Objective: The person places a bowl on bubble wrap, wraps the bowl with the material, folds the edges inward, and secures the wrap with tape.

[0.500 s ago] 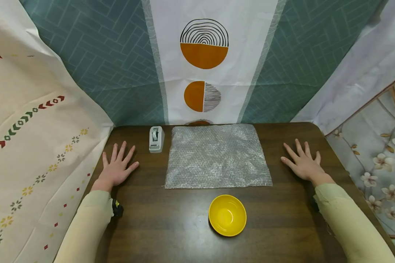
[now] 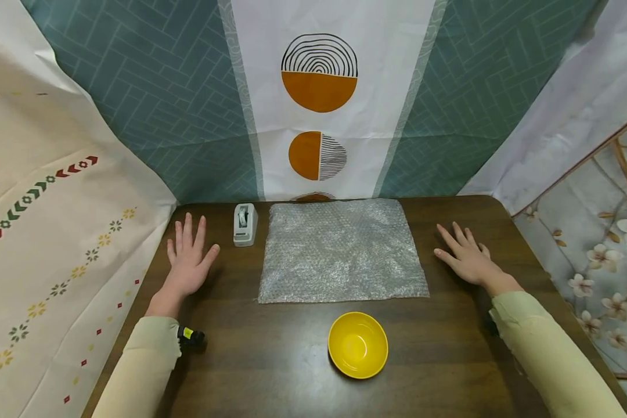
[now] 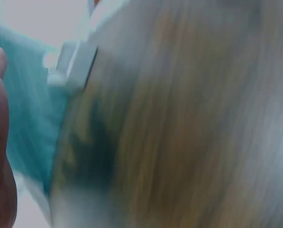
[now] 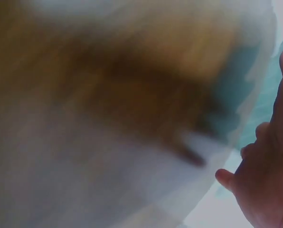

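In the head view my left hand [image 2: 189,261] is over the left side of the table, fingers spread and straight, holding nothing. The nearest thing to it is a white tape dispenser [image 2: 244,225], just to its right at the back. Over the table's right side my right hand [image 2: 469,258] has its fingers extended and nothing in its grasp. Between the hands lies a flat sheet of bubble wrap [image 2: 342,252], apart from both. A yellow bowl [image 2: 357,345] stands upright in front of the sheet. The left wrist view, blurred, also catches the tape dispenser [image 3: 74,65].
The dark wooden table [image 2: 271,360] ends at a patterned teal and white curtain [image 2: 188,116] behind. A cream cloth [image 2: 73,232] hangs along the left side, and a floral cloth [image 2: 601,278] along the right.
Both hands have shifted slightly: the left has turned and its fingers point more straight ahead, while the right has moved a little inward. The bowl, bubble wrap and dispenser keep their places.
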`<state>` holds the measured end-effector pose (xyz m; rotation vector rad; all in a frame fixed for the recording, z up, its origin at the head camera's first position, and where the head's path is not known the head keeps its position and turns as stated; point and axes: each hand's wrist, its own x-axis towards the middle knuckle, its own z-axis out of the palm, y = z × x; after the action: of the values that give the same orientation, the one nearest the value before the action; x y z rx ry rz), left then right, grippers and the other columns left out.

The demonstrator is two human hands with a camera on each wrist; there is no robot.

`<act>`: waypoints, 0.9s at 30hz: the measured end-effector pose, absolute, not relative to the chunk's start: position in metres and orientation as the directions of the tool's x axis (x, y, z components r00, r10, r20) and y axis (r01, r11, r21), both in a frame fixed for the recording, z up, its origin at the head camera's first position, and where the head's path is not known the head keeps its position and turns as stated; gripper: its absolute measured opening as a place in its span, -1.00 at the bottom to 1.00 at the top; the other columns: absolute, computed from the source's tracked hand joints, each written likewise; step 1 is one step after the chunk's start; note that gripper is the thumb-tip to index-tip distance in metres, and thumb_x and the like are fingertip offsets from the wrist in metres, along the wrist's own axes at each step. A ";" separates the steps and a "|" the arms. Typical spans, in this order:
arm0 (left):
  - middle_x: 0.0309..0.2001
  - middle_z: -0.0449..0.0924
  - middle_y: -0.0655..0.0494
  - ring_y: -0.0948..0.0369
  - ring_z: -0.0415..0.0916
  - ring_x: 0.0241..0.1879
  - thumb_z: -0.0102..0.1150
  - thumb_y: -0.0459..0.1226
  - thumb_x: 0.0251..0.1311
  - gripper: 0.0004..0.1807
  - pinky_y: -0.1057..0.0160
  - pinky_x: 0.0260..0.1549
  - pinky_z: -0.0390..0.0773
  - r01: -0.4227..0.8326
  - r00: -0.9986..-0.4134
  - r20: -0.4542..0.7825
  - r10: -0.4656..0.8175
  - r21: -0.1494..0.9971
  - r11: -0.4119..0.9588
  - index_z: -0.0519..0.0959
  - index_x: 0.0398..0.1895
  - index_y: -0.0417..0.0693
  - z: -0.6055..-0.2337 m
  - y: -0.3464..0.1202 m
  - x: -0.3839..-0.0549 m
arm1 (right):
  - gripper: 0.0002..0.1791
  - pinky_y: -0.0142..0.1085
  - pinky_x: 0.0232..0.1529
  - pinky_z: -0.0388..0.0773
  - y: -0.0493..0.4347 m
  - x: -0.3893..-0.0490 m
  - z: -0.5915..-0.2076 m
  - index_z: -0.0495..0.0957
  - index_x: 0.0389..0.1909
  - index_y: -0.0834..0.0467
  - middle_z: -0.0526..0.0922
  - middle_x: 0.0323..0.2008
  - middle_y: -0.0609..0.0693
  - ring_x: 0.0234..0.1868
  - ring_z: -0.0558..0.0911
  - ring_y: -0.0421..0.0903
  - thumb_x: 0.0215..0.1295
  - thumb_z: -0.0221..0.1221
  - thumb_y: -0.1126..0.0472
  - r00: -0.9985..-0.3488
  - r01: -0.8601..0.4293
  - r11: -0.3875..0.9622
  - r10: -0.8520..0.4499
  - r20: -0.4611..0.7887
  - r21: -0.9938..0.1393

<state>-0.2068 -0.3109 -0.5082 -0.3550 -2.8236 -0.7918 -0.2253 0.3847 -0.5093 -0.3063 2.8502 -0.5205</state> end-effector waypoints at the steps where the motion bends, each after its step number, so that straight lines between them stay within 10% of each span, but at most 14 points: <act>1: 0.73 -0.68 0.02 -0.10 -0.81 0.65 -0.19 0.22 0.65 -0.10 -0.55 0.39 -0.55 0.306 -0.943 0.270 0.195 0.473 0.826 -0.32 0.79 0.16 -0.506 -0.301 -0.208 | -0.09 0.66 0.33 -0.31 0.379 -0.227 -0.507 -0.37 0.77 -0.12 -0.47 0.69 0.35 0.62 -0.39 0.54 0.69 -0.17 -0.35 -0.952 -0.178 0.910 -0.256 -0.170 -0.375; 8: 0.76 -0.47 -0.09 -0.12 -0.66 0.69 -0.15 0.27 0.61 -0.08 -0.44 0.49 -0.47 0.514 -0.849 0.352 0.394 0.381 0.768 -0.15 0.80 0.09 -0.495 -0.224 -0.212 | 0.02 0.50 0.49 -0.28 0.318 -0.243 -0.493 -0.08 0.76 0.09 -0.25 0.71 0.34 0.69 -0.32 0.39 0.56 0.19 -0.26 -0.904 -0.331 0.846 -0.412 -0.119 -0.417; 20: 0.75 -0.43 -0.16 -0.19 -0.54 0.70 0.21 0.31 0.40 0.18 -0.33 0.56 -0.43 0.519 -0.793 -0.079 0.604 0.430 0.739 -0.21 0.79 0.04 -0.503 -0.154 -0.232 | 0.43 0.52 0.47 -0.39 0.277 -0.264 -0.504 -0.13 0.77 0.02 -0.40 0.72 0.29 0.67 -0.40 0.43 0.10 0.50 -0.42 -0.797 -0.386 0.815 -0.530 -0.288 -0.432; 27: 0.75 -0.56 -0.07 -0.09 -0.66 0.69 0.07 0.64 0.10 0.38 -0.30 0.55 -0.51 0.433 -0.799 -0.201 0.568 0.464 0.773 -0.31 0.79 0.25 -0.530 -0.157 -0.251 | 0.44 0.47 0.48 -0.49 0.288 -0.270 -0.520 -0.17 0.78 -0.16 -0.48 0.73 0.14 0.68 -0.46 0.34 0.04 0.41 -0.58 -0.790 -0.381 0.799 -0.543 -0.285 -0.466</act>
<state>-0.2513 -0.1566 -0.5302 -0.9519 -3.2679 -0.7113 -0.2703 0.2883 -0.5199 -0.6954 2.5777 -0.5459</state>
